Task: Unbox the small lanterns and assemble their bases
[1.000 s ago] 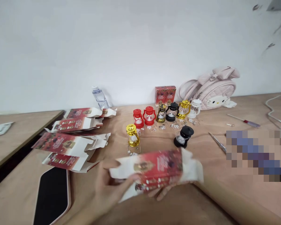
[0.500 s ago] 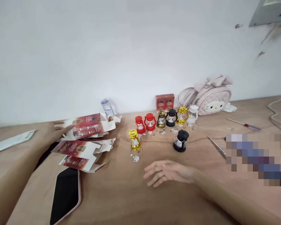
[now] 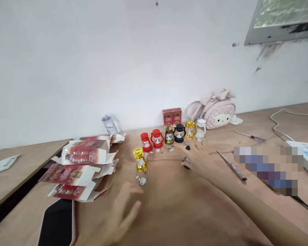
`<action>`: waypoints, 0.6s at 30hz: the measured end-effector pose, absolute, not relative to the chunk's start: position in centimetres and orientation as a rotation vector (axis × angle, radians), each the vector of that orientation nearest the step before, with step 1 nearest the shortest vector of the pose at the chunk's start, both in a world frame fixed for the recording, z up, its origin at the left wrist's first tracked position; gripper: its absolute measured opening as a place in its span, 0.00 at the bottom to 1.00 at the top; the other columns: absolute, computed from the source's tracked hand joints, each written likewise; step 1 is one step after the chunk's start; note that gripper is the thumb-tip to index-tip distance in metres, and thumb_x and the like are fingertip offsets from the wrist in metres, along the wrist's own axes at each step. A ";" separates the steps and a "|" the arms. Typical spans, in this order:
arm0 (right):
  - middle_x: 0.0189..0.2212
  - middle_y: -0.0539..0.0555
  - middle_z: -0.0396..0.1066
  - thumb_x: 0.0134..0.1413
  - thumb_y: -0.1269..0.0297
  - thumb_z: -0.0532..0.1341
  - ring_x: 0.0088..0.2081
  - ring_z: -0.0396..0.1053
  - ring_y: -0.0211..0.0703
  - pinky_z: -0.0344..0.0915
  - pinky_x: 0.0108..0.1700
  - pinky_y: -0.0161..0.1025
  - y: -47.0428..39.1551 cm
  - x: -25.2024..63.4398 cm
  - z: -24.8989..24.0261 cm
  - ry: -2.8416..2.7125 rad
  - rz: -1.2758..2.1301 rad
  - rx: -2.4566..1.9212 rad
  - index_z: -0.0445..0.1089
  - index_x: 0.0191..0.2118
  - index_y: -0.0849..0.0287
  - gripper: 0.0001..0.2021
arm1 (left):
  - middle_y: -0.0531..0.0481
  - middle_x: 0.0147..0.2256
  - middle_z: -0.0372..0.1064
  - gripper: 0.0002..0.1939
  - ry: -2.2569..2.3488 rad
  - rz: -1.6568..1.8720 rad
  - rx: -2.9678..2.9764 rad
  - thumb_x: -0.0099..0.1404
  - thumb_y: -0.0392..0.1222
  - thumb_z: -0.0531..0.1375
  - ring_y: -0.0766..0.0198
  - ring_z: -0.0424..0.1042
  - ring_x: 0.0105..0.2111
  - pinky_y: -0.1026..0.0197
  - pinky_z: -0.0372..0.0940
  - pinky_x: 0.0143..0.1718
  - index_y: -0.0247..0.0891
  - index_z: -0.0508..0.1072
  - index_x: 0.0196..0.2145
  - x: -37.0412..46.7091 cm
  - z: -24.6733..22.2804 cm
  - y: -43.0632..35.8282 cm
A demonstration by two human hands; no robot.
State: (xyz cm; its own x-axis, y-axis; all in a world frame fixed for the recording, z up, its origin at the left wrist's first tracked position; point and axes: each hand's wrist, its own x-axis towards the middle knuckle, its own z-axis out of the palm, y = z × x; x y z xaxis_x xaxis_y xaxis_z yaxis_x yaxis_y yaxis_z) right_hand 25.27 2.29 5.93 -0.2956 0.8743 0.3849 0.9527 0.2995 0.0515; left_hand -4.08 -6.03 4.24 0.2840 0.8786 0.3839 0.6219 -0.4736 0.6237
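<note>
My right hand is wrapped round a small black lantern, which is mostly hidden behind my fingers and stands on the table. My left hand, smeared by motion, hovers over the wooden surface in front of a gold lantern; its thumb and fingers are apart and nothing shows in them. Behind, in a row, are two red lanterns, a bronze lantern, another black lantern, a second gold one and a white lantern. Small metal and white parts lie before the lanterns.
Opened red boxes are piled at left above a phone. Two upright red boxes, a bottle and a pink bag stand by the wall. Screwdrivers lie at right. A gap splits the tables at left.
My left hand has left the pile of red boxes and come toward the middle. My right hand has reached forward and closed on the black lantern. The view has turned somewhat right.
</note>
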 end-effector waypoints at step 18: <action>0.42 0.55 0.67 0.60 0.68 0.53 0.45 0.68 0.40 0.67 0.43 0.37 -2.9 19.8 4.7 -1.880 0.672 -0.761 0.68 0.34 0.56 0.07 | 0.46 0.43 0.64 0.23 1.024 0.891 1.510 0.51 0.45 0.65 0.55 0.65 0.45 0.56 0.62 0.45 0.39 0.63 0.43 0.4 -0.4 -5.4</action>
